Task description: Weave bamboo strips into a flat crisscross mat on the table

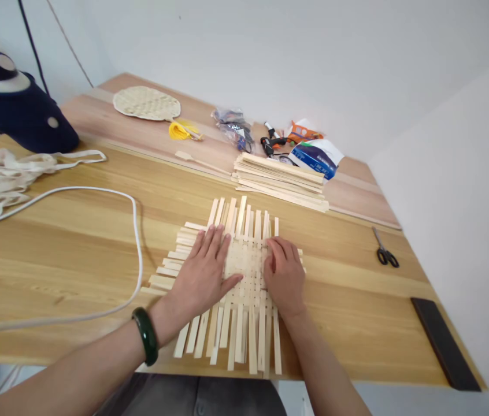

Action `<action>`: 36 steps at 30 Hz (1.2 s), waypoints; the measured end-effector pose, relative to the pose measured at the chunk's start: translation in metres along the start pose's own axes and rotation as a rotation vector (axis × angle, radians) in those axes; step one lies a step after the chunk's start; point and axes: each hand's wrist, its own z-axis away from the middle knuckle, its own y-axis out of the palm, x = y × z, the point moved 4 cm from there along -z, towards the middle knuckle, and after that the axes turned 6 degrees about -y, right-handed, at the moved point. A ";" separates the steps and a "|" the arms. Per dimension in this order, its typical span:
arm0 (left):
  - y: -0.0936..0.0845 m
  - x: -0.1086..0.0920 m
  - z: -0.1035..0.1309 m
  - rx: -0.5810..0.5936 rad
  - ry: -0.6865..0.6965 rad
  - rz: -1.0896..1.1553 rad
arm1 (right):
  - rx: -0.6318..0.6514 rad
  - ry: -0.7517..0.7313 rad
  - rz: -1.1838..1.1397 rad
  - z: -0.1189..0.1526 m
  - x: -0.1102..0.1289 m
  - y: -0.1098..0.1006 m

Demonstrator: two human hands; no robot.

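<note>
A flat weave of pale wood strips [244, 263] lies in front of me, its loose strip ends sticking out on all sides. My left hand [203, 266] rests flat on the weave's left part, fingers stretched and thumb apart. At the right edge my right hand [285, 274] is curled, with bent fingertips and thumb closed at an outer strip; the exact grip is partly hidden. A dark green bangle [145, 336] circles my left wrist.
A stack of wood strips [281, 180] lies behind the weave. Scissors [385, 253] and a black bar [444, 341] are on the right. A white cord [138, 248] loops at left near a bundle of cream ribbon [6, 173] and a dark blue appliance [19, 110].
</note>
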 end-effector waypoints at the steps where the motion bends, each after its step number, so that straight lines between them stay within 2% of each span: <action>1: 0.001 0.003 0.002 0.000 -0.001 -0.004 | 0.029 -0.006 0.014 -0.001 0.002 -0.002; 4: 0.004 0.006 0.005 -0.013 0.006 0.000 | 0.173 -0.058 0.058 -0.002 0.011 -0.001; 7: 0.006 0.005 0.005 -0.033 0.006 0.009 | 0.341 -0.082 0.061 0.006 0.020 0.012; 10: 0.007 0.005 0.005 -0.045 0.011 0.017 | 0.436 -0.052 0.049 0.014 0.024 0.024; 13: 0.005 0.006 0.005 -0.047 0.027 0.026 | 0.435 -0.005 0.006 0.014 0.020 0.018; 18: -0.011 0.019 0.003 -0.120 0.069 0.021 | 0.236 0.166 0.013 0.009 -0.008 -0.019; 21: -0.014 0.030 0.003 -0.146 0.083 0.011 | 0.196 0.188 0.067 0.017 -0.023 -0.029; 26: 0.003 0.041 0.009 -0.051 0.094 -0.009 | 0.323 0.136 0.100 0.043 -0.029 -0.015; 30: 0.006 0.040 0.011 0.000 0.077 -0.013 | 0.442 0.155 0.097 0.055 -0.031 -0.002; 36: 0.002 0.038 0.010 0.031 0.063 0.006 | 0.458 0.163 0.090 0.054 -0.032 0.000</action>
